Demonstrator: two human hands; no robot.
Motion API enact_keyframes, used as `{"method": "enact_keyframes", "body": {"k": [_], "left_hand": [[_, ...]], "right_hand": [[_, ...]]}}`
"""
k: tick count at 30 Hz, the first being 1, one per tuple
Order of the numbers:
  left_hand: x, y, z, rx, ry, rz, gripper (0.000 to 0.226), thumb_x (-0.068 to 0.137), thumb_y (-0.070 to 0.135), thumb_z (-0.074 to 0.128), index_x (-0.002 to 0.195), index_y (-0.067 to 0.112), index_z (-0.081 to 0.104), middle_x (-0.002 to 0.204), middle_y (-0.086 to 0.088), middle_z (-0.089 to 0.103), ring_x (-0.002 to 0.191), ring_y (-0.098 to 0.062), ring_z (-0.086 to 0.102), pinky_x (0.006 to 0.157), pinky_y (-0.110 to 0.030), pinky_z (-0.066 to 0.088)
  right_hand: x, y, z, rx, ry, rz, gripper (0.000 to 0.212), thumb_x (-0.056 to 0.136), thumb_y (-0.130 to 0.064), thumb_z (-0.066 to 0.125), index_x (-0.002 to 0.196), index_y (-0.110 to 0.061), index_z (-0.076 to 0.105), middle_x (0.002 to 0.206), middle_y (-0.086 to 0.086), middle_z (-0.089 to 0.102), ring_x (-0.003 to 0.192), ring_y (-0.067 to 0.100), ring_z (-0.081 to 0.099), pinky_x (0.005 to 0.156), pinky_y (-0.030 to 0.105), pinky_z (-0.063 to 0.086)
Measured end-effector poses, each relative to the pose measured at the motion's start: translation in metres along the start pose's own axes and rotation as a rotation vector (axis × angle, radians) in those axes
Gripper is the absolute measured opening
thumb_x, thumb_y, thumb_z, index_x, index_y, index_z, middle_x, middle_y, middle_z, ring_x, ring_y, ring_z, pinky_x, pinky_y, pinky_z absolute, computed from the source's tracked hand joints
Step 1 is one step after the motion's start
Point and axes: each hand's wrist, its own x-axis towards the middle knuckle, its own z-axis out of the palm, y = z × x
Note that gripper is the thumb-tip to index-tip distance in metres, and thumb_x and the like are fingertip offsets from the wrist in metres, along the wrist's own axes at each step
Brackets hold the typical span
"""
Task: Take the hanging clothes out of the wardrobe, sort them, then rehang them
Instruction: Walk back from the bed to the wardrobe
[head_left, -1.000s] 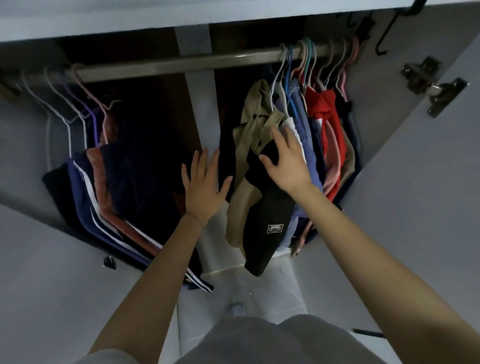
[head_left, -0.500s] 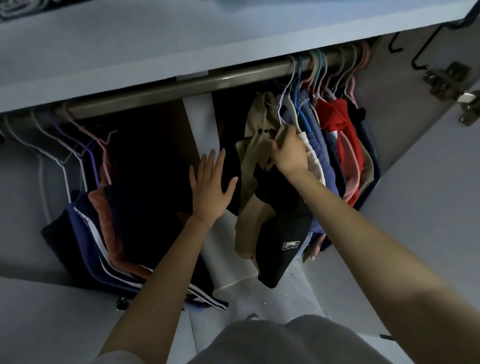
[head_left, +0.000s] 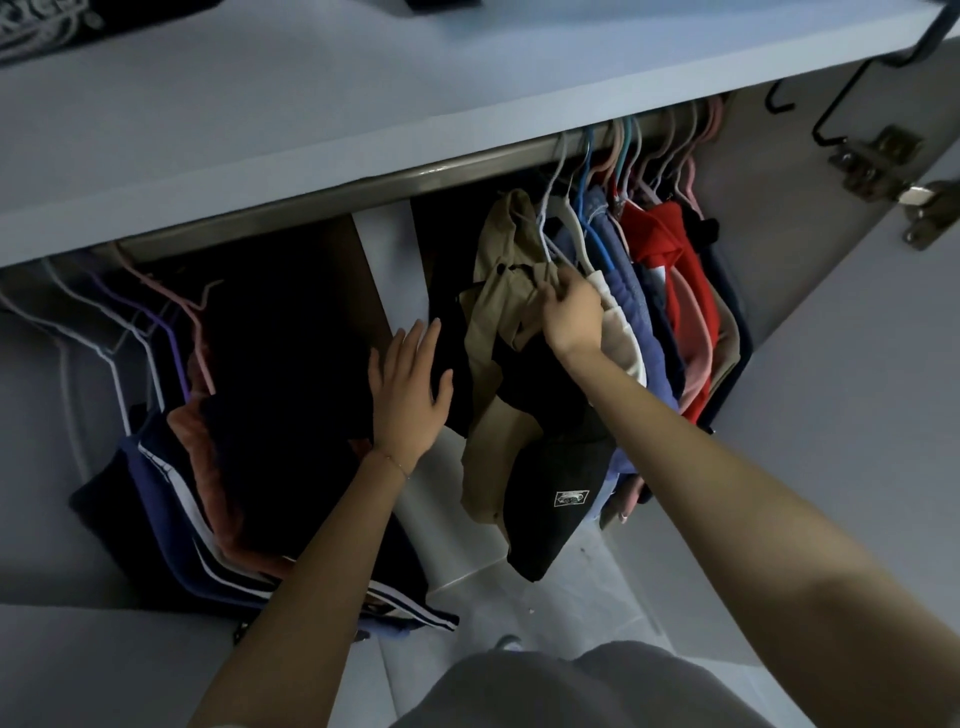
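Head view: the right hand (head_left: 574, 317) is in among the clothes hanging at the right end of the rail (head_left: 415, 179). Its fingers (head_left: 558, 291) are clenched in the beige garment (head_left: 493, 332), perhaps catching a hanger wire too. A black garment (head_left: 550, 499) hangs just below. The left hand (head_left: 410, 389) is spread, fingers released, beside the beige garment and in front of the dark clothes (head_left: 171, 499) bunched at the left.

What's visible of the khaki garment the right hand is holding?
The khaki garment is tan, matte, woven-looking cloth with a dark button and strap-like flaps. It hangs bunched and twisted at the left end of the clothes packed on the right of the rail. The right hand pinches a fold near its top; a black garment with a white patch lies against it. Its hanger is hidden.
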Motion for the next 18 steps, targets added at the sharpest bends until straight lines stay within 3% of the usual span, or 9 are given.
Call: {"method": "enact_keyframes", "body": {"k": [3, 5, 8, 11, 13, 15, 18], "left_hand": [[-0.001, -0.007, -0.001, 0.012, -0.003, -0.015, 0.061, 0.096, 0.042, 0.032, 0.152, 0.019, 0.035, 0.154, -0.007, 0.041, 0.144, -0.029, 0.034, 0.116, -0.058, 0.019], [-0.003, -0.011, -0.001, 0.014, -0.005, -0.019, 0.061, 0.096, 0.042, 0.031, 0.152, 0.018, 0.035, 0.154, -0.006, 0.041, 0.144, -0.029, 0.034, 0.116, -0.057, 0.019], [-0.009, -0.014, -0.001, 0.000, 0.000, -0.021, 0.061, 0.095, 0.041, 0.031, 0.152, 0.018, 0.035, 0.154, -0.007, 0.042, 0.143, -0.029, 0.035, 0.116, -0.058, 0.019], [-0.012, -0.013, 0.000, -0.031, 0.008, -0.033, 0.061, 0.095, 0.041, 0.032, 0.152, 0.018, 0.035, 0.153, -0.007, 0.042, 0.143, -0.026, 0.034, 0.116, -0.057, 0.019], [-0.011, -0.012, 0.000, -0.049, 0.005, -0.036, 0.062, 0.095, 0.041, 0.033, 0.153, 0.019, 0.033, 0.153, -0.007, 0.042, 0.143, -0.026, 0.034, 0.117, -0.057, 0.020], [-0.008, -0.009, 0.001, -0.063, -0.004, -0.035, 0.062, 0.096, 0.043, 0.034, 0.153, 0.019, 0.031, 0.155, -0.006, 0.040, 0.145, -0.027, 0.032, 0.117, -0.058, 0.019], [-0.001, -0.003, -0.001, -0.103, -0.007, -0.026, 0.063, 0.097, 0.043, 0.036, 0.154, 0.019, 0.029, 0.156, -0.007, 0.037, 0.146, -0.027, 0.030, 0.117, -0.058, 0.018]], "right_hand": [[0.001, -0.012, 0.001, 0.039, 0.030, -0.030, 0.014, 0.095, -0.007, 0.051, 0.097, 0.000, 0.064, 0.087, 0.013, 0.068, 0.089, 0.029, 0.064, 0.084, 0.042, 0.051], [0.002, -0.023, -0.001, 0.094, 0.058, -0.041, 0.015, 0.095, -0.007, 0.053, 0.098, 0.001, 0.065, 0.088, 0.012, 0.068, 0.091, 0.027, 0.064, 0.087, 0.042, 0.051], [-0.002, -0.032, -0.009, 0.154, 0.064, -0.056, 0.016, 0.095, -0.007, 0.054, 0.083, -0.009, 0.065, 0.078, 0.001, 0.065, 0.078, 0.013, 0.061, 0.079, 0.031, 0.048], [-0.013, -0.032, -0.018, 0.166, 0.043, -0.064, 0.033, 0.096, -0.007, 0.055, 0.069, -0.026, 0.052, 0.066, -0.014, 0.052, 0.064, -0.004, 0.050, 0.071, 0.020, 0.040], [-0.021, -0.023, -0.023, 0.173, 0.012, -0.075, 0.027, 0.096, -0.006, 0.055, 0.070, -0.012, 0.055, 0.066, -0.008, 0.051, 0.062, -0.002, 0.048, 0.069, 0.021, 0.039], [-0.031, -0.011, -0.027, 0.152, -0.006, -0.087, 0.021, 0.095, -0.006, 0.055, 0.078, 0.006, 0.055, 0.070, 0.004, 0.049, 0.068, 0.009, 0.047, 0.068, 0.030, 0.039], [-0.050, 0.005, -0.032, 0.113, -0.032, -0.094, 0.020, 0.095, -0.008, 0.057, 0.078, 0.002, 0.053, 0.066, 0.008, 0.049, 0.065, 0.012, 0.044, 0.063, 0.031, 0.038]]}}
